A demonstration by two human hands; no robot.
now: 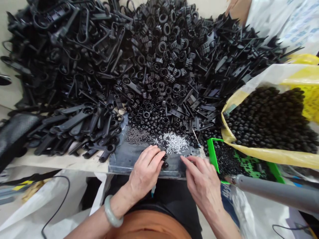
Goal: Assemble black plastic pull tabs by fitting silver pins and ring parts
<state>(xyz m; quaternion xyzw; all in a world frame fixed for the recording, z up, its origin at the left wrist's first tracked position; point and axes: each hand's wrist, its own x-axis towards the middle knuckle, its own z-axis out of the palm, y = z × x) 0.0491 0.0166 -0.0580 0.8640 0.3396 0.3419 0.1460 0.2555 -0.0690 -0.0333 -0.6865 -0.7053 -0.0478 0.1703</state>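
My left hand (147,169), with a pale bangle on the wrist, rests at the front of a dark work mat (124,159). Its fingers are curled together over small black plastic parts (164,163), which they partly hide. My right hand (203,176) is at the mat's right side, its index finger stretched to the near edge of a pile of small silvery pins (175,142). The fingers are apart, and I see nothing held in them. Left of the pins lies a heap of tiny brownish-grey metal pieces (137,135). Black beads (152,122) lie behind both.
Large heaps of black plastic handles (74,49), ribbed rings (163,46) and pointed pieces (239,43) rise behind. At right are a bead-filled bag (271,119), a green tray (213,156) and a grey cylindrical tool (274,192). A thin screwdriver-like tool (196,137) lies near the pins. Another person's arm (239,11) reaches in.
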